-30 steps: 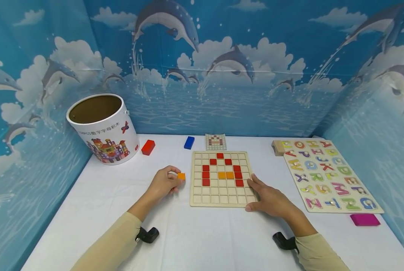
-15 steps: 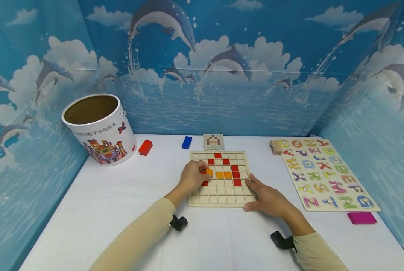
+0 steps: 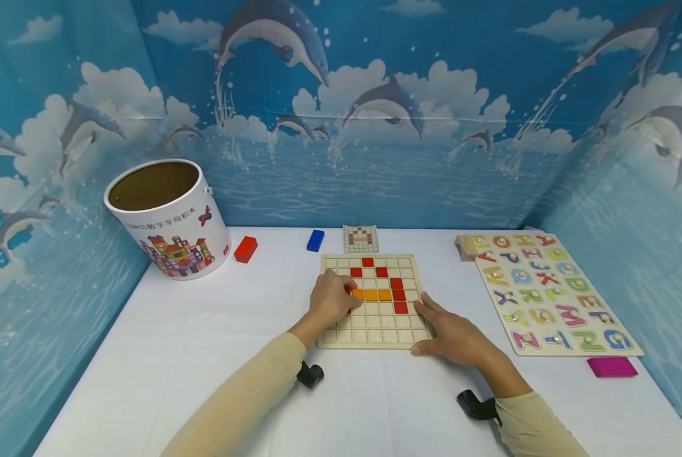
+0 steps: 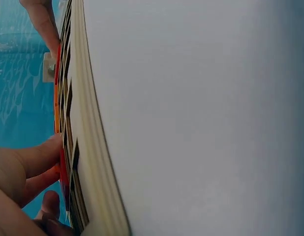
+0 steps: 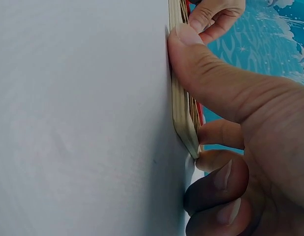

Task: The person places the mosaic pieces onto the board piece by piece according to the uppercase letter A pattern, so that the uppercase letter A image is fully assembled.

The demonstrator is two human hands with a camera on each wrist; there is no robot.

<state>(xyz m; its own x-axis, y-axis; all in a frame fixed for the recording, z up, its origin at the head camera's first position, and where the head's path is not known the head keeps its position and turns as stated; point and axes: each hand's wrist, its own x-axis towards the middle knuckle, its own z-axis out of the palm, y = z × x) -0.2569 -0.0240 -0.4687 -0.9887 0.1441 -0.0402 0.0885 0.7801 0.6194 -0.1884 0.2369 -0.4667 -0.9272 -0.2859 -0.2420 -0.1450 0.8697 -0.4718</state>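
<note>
A wooden grid board (image 3: 369,336) lies on the table, with red square tiles (image 3: 398,295) set in an arch shape. Two orange tiles (image 3: 378,295) sit in a row between the arch's sides. My left hand (image 3: 331,297) pinches a third orange tile (image 3: 357,294), low in the cell left of that row. Its fingers hide part of the arch's left side. In the left wrist view, the fingertips (image 4: 54,142) are right at the board's surface. My right hand (image 3: 454,333) holds the board's near right corner, thumb (image 5: 191,54) on the front edge and fingers along the right side.
A small pattern card (image 3: 361,239) lies behind the board. Blue (image 3: 315,240) and red (image 3: 246,249) blocks and a white bucket (image 3: 169,235) stand to the left. On the right are an alphabet puzzle board (image 3: 552,298), a wooden block (image 3: 465,248) and a magenta block (image 3: 612,367).
My left hand has carried the orange tile from left of the board onto it, then down into line with the other orange tiles. My right hand has stayed at the board's corner.
</note>
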